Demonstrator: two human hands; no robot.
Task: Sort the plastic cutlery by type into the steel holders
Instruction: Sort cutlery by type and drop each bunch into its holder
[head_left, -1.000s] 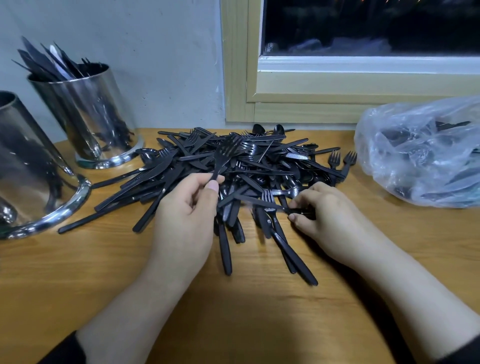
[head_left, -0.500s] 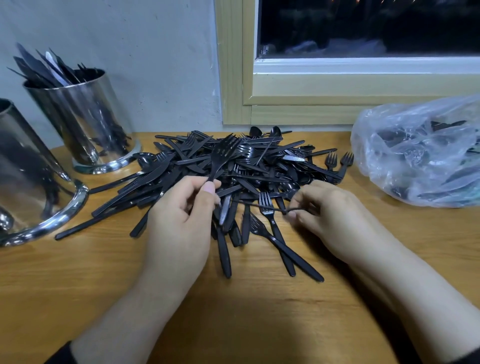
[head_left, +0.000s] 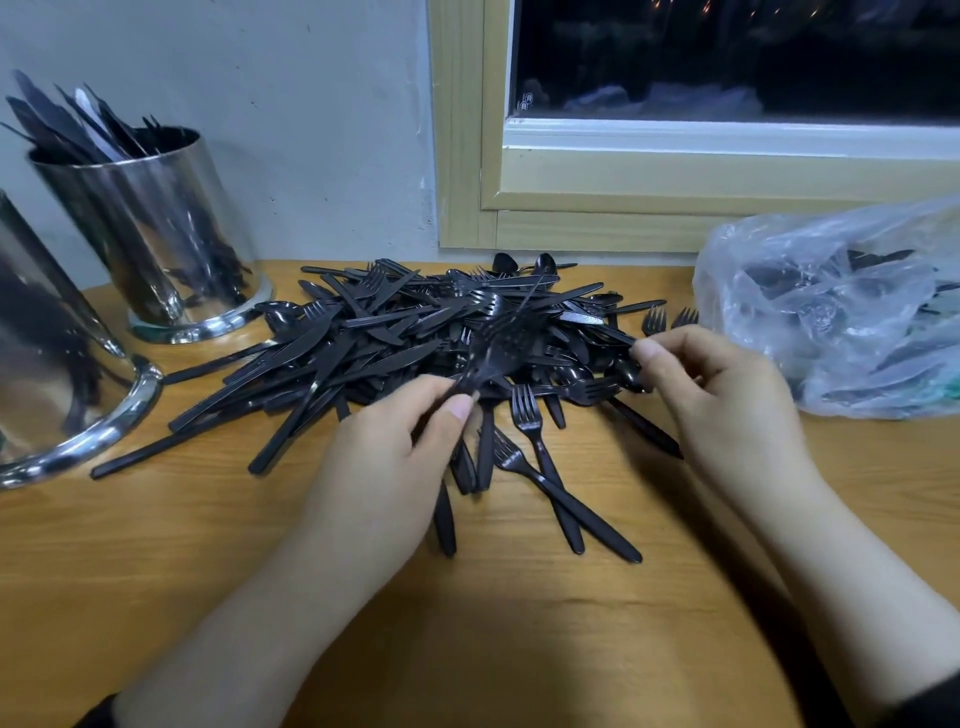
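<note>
left grip (head_left: 395, 457) pinches forks (head_left: 493, 348) — raised | right grip (head_left: 717, 400) curled — contents unclear

No readable text anywhere; a small pale mark on the window pane (head_left: 525, 100) is perhaps a sticker.

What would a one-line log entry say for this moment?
left hand: holds forks | right hand: picking at cutlery pile | holder: knives
</note>
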